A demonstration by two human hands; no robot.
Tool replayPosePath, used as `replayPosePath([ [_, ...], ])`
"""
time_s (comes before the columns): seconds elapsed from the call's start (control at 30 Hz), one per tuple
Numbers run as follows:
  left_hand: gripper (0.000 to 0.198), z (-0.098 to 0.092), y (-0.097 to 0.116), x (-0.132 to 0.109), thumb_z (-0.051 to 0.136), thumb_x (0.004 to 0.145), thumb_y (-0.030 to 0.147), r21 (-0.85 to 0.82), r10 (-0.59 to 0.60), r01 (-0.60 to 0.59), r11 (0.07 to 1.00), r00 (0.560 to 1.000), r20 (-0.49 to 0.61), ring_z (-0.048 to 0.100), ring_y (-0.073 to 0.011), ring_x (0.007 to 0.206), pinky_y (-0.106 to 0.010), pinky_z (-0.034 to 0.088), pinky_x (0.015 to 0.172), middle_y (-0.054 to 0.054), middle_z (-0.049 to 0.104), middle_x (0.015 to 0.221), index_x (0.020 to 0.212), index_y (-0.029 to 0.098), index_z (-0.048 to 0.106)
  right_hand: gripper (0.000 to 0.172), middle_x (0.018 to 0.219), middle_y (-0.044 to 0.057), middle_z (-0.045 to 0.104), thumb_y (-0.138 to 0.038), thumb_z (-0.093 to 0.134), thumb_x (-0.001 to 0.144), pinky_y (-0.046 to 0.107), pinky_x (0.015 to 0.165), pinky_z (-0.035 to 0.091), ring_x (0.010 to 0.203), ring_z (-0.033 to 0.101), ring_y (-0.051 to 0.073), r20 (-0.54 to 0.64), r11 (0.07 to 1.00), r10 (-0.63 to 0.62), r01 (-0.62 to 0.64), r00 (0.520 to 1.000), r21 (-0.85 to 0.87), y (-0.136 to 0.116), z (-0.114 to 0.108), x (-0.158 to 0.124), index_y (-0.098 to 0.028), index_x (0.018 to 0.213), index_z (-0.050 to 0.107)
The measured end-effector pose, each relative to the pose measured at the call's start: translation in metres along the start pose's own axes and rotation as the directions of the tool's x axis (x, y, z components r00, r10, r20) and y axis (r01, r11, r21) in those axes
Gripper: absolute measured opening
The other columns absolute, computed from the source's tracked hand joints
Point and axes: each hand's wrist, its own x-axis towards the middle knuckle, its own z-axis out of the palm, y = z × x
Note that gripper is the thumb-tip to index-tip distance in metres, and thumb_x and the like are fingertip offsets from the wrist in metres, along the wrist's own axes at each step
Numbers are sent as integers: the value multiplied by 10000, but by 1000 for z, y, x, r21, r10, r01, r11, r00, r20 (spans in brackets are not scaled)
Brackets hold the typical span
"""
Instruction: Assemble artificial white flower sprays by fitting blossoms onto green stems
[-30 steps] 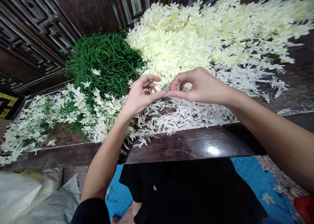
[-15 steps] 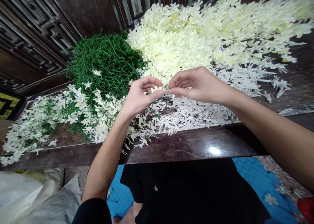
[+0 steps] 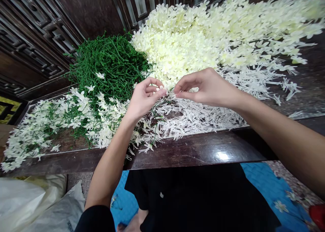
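Observation:
My left hand (image 3: 148, 95) pinches a small white artificial flower (image 3: 160, 88) between thumb and fingertips. Close by on its right, my right hand (image 3: 200, 88) is closed in a pinch at a thin green stem, whose end is mostly hidden by the fingers. Both hands hover over the seam between a heap of cream petals (image 3: 188, 45) and a spread of thin white stamen pieces (image 3: 203, 115). Left of my hands lies a tangled pile of green plastic stems (image 3: 109, 62). White flowers on green stems (image 3: 78, 106) spread in front of it.
Everything lies on a dark wooden bench (image 3: 177, 150) with a carved lattice back (image 3: 137, 5). Pale sacks (image 3: 33, 198) stand on the floor at lower left. A blue mat (image 3: 274, 188) lies below, with a red object (image 3: 317, 215) at lower right.
My left hand's fingers have shifted slightly left and up, and the flower in them shows more. My right hand stays nearly in place, and the gap between the hands is a little wider.

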Motion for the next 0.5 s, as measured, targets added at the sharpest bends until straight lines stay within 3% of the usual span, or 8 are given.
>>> replayPosePath([
  [0.13, 162, -1, 1, 0, 756, 860, 128, -10, 66, -65, 998, 997, 28, 676, -88, 806, -188, 541, 676, -72, 794, 1095, 1019, 150, 738, 214, 965, 49, 806, -490, 750, 888, 585, 975, 636, 902, 760, 281, -2, 999, 31, -31, 1000, -19, -3, 1, 1, -278, 900, 770],
  [0.2, 217, -1, 3, -1, 720, 867, 92, -5, 67, -67, 998, 996, 56, 730, -114, 944, -216, 596, 826, -87, 796, 1179, 1079, 134, 747, 177, 984, 53, 807, -448, 739, 898, 575, 974, 632, 921, 759, 281, -6, 999, 26, -26, 1000, -28, -3, 1, 1, -274, 916, 767],
  [0.33, 208, -1, 7, -1, 662, 893, 68, 39, 42, -45, 998, 996, 82, 767, -152, 1012, -288, 620, 946, -88, 820, 1102, 1065, 127, 765, 156, 977, 59, 799, -391, 685, 921, 557, 934, 637, 900, 751, 272, -1, 998, 14, -14, 1000, -59, -3, 1, 1, -266, 969, 764],
  [0.5, 59, 0, 8, -1, 711, 923, 186, -16, 13, -12, 1000, 997, 77, 779, -151, 890, -278, 627, 866, -71, 828, 943, 950, 153, 751, 189, 955, 60, 794, -439, 658, 921, 542, 884, 651, 856, 742, 265, 14, 999, 4, -3, 1000, -49, -3, 1, 1, -278, 954, 751],
])
